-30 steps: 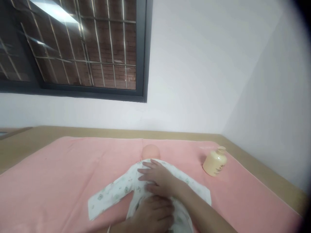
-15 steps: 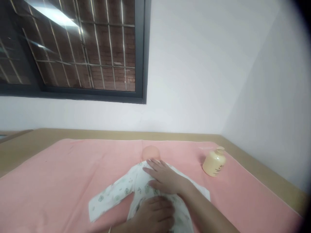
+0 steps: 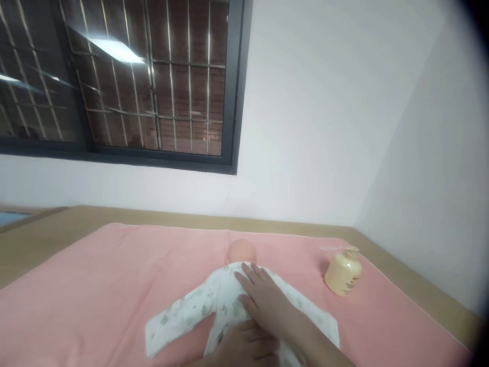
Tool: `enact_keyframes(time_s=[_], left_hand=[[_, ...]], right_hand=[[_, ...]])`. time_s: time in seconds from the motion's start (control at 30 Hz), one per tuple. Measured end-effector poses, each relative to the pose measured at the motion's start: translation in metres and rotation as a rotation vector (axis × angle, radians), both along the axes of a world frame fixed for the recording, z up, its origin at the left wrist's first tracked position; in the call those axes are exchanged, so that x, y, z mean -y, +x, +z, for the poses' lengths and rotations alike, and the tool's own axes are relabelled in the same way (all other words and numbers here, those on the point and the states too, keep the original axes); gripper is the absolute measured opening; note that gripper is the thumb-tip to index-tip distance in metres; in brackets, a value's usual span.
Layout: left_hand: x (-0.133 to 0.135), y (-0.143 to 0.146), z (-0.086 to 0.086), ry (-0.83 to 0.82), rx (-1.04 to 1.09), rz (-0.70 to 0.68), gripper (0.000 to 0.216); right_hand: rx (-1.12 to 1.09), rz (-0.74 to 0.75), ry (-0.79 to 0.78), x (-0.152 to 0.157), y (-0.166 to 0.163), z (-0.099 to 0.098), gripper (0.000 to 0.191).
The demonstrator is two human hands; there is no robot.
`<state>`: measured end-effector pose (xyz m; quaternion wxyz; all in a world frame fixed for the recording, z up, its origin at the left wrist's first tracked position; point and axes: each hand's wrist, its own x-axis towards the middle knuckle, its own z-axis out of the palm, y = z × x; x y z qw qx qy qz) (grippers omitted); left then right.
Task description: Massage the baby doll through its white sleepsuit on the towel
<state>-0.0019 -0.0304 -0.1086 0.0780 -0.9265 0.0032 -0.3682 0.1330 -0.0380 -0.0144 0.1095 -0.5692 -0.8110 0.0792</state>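
White baby clothes [image 3: 183, 310] with a pale green print lie on the pink cloth, sleeves spread to both sides. Above the collar is a round peach-coloured head [image 3: 242, 251], seemingly a baby doll's. My right hand [image 3: 263, 295] lies flat on the chest of the clothes, fingers stretched toward the collar. Lower down, my left hand [image 3: 246, 346] rests across the belly part, its fingers laid out toward the right and partly cut off by the frame's bottom edge. Both hands touch the clothes and hold nothing. The lower part of the clothes is hidden.
A cream pump bottle [image 3: 343, 272] with dark lettering stands on the right of the pink cloth [image 3: 95, 285]. The cloth covers a tan table top [image 3: 183, 218] against a white wall [image 3: 305, 127]. A dark-framed barred window [image 3: 235, 102] is at upper left.
The view has tilted, so everything sits slightly lower and to the right. My right hand has come down closer to my left hand; both still lie on the clothes.
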Motion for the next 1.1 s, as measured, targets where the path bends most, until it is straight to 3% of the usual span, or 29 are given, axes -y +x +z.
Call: enact_keyframes(time_s=[0.1, 0.23, 0.43, 0.6, 0.73, 0.83, 0.97, 1.1], left_hand=[[-0.007, 0.006, -0.008, -0.013, 0.004, 0.053, 0.032], [-0.009, 0.012, -0.005, -0.002, 0.057, 0.059, 0.031], [0.021, -0.004, 0.030, -0.122, 0.228, 0.247, 0.027], [0.031, -0.017, 0.058, -0.283, 0.126, 0.462, 0.031], [0.026, -0.021, 0.077, -0.464, 0.005, 0.658, 0.026], [0.021, -0.020, 0.088, -0.469, -0.079, 0.830, 0.026], [0.010, -0.012, 0.096, -0.519, -0.125, 0.994, 0.025], [-0.013, 0.005, 0.099, -0.621, -0.064, 1.123, 0.031]], right_hand=[[-0.012, -0.109, -0.015, 0.016, 0.007, 0.002, 0.052], [-0.055, -0.267, -0.063, 0.045, 0.020, -0.009, 0.054], [-0.323, -0.299, 0.112, 0.069, 0.028, -0.031, 0.039], [-0.400, -0.304, 0.222, 0.061, 0.025, -0.037, 0.026], [-0.359, -0.286, 0.157, 0.048, 0.021, -0.030, 0.026], [-0.190, -0.306, 0.151, 0.043, 0.019, -0.020, 0.021], [-0.025, -0.348, 0.137, 0.037, 0.018, -0.001, 0.019], [-0.039, -0.381, 0.110, 0.022, 0.012, 0.014, 0.030]])
